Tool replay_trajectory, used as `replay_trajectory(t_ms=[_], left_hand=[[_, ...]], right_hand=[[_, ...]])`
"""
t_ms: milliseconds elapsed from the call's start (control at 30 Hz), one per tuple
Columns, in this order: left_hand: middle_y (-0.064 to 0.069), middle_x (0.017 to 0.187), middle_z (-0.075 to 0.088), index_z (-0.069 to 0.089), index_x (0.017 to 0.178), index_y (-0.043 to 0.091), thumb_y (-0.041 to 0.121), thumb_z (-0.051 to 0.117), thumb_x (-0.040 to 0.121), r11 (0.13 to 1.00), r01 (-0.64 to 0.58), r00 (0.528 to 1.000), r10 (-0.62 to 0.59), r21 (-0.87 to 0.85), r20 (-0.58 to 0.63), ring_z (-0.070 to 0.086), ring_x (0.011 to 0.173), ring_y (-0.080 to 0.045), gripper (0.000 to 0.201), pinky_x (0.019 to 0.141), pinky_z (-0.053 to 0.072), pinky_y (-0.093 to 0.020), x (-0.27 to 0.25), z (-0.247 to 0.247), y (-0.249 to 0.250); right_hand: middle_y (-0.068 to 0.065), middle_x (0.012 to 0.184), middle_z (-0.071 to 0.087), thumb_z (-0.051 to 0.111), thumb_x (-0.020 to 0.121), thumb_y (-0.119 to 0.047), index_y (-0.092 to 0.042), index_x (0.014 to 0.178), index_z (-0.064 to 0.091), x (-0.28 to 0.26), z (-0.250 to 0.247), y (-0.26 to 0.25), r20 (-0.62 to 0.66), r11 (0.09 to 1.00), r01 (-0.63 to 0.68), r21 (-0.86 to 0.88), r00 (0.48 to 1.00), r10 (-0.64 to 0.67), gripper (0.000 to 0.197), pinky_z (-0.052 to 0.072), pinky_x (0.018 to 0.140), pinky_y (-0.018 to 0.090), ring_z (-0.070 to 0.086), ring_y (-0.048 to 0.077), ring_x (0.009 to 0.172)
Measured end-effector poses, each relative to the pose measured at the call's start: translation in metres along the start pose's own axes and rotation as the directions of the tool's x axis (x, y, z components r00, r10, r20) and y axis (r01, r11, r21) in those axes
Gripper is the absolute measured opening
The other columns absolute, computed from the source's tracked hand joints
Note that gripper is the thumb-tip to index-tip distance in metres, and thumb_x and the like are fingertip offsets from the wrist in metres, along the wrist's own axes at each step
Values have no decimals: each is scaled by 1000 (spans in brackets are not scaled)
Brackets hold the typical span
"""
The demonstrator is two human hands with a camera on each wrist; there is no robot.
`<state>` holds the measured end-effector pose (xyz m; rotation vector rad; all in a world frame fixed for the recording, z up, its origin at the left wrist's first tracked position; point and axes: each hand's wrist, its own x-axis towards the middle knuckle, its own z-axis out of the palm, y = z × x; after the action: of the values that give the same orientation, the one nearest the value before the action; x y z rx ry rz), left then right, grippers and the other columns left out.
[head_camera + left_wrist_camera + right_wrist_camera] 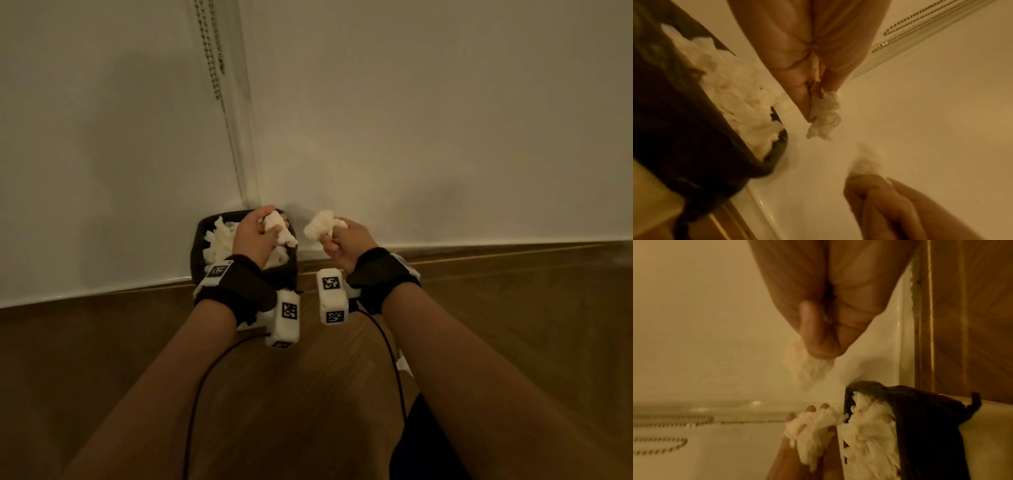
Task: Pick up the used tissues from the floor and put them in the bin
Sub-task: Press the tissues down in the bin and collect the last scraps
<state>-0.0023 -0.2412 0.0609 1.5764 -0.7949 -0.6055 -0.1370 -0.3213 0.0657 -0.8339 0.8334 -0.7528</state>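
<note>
A small black bin lined with a dark bag stands in the wall corner, full of white crumpled tissues. My left hand hovers over the bin's right side and grips a crumpled white tissue. To the right of the bin, my right hand pinches another crumpled tissue above the skirting. The left wrist view shows the held tissue hanging from my fingers beside the bin. In the right wrist view my fingers pinch a blurred tissue, with the bin below.
White walls meet in a corner behind the bin, where a beaded blind chain hangs. A white skirting board runs along the wooden floor. Black cables trail from both wrist cameras. A dark piece of clothing shows at the bottom.
</note>
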Motion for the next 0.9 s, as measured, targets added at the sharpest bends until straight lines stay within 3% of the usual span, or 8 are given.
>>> replay_trajectory(t_ms=[67, 167, 267, 367, 533, 700, 800, 900], left_hand=[[-14, 120, 60, 56, 123, 10, 0, 55, 88, 996, -30, 999, 32, 81, -30, 57, 110, -23, 37, 88, 47, -25, 5, -16, -7], [-5, 109, 63, 63, 109, 21, 8, 62, 86, 989, -51, 994, 64, 142, -85, 59, 104, -19, 26, 85, 52, -32, 8, -31, -19], [-3, 111, 61, 66, 103, 25, 15, 66, 83, 921, -99, 978, 161, 378, -136, 57, 104, -19, 22, 93, 48, -37, 13, -43, -29], [-5, 110, 60, 65, 102, 27, 20, 67, 82, 865, -110, 969, 204, 490, -142, 58, 100, -18, 21, 87, 48, -28, 18, -53, -37], [3, 102, 63, 61, 96, 36, 30, 65, 82, 716, -13, 974, 167, 698, -153, 59, 94, -18, 16, 88, 43, -37, 21, -67, -48], [5, 106, 63, 63, 98, 38, 27, 58, 86, 472, -23, 982, 176, 881, -68, 57, 102, -21, 17, 97, 27, -43, 25, -73, -59], [-1, 120, 59, 64, 111, 33, 28, 46, 93, 386, -108, 987, 151, 916, 53, 54, 109, -23, 25, 103, 26, -42, 25, -74, -65], [-9, 150, 25, 57, 124, 20, 39, 32, 98, 464, -126, 992, 80, 877, 100, 40, 126, -31, 40, 108, 27, -42, 17, -71, -73]], right_hand=[[7, 59, 39, 27, 92, 4, -6, 82, 52, 5, 9, 4, 2, 997, -10, -71, 1000, 10, 28, 24, 34, 17, 33, 8, 36], [-2, 40, 40, 39, 92, -19, -12, 63, 41, 7, 24, 10, 64, 997, -74, -34, 995, 76, 30, 26, 35, 14, 34, 9, 29], [-1, 56, 49, 51, 91, -43, -16, 67, 51, 16, 37, 19, -32, 938, -27, -344, 999, 18, 36, 37, 47, 20, 47, 14, 47], [1, 71, 50, 37, 99, -33, -13, 71, 51, 29, 51, 36, -2, 665, 179, -725, 965, -261, 37, 37, 64, 25, 46, 18, 69], [6, 91, 53, 36, 100, -26, -7, 111, 48, 36, 73, 66, 240, 504, 415, -757, 895, -377, 25, 38, 70, 29, 50, 21, 81], [14, 129, 44, 30, 99, -32, -10, 127, 43, 47, 71, 85, 387, -147, 362, -920, 899, -206, 38, 37, 95, 39, 43, 30, 114], [18, 135, 35, 42, 94, -16, -5, 129, 44, 47, 70, 87, 388, -78, 380, -922, 893, -229, 36, 36, 98, 38, 38, 33, 122], [18, 134, 35, 45, 92, -6, -5, 131, 42, 48, 69, 87, 383, 67, 403, -913, 901, -205, 39, 42, 87, 33, 47, 34, 115]])
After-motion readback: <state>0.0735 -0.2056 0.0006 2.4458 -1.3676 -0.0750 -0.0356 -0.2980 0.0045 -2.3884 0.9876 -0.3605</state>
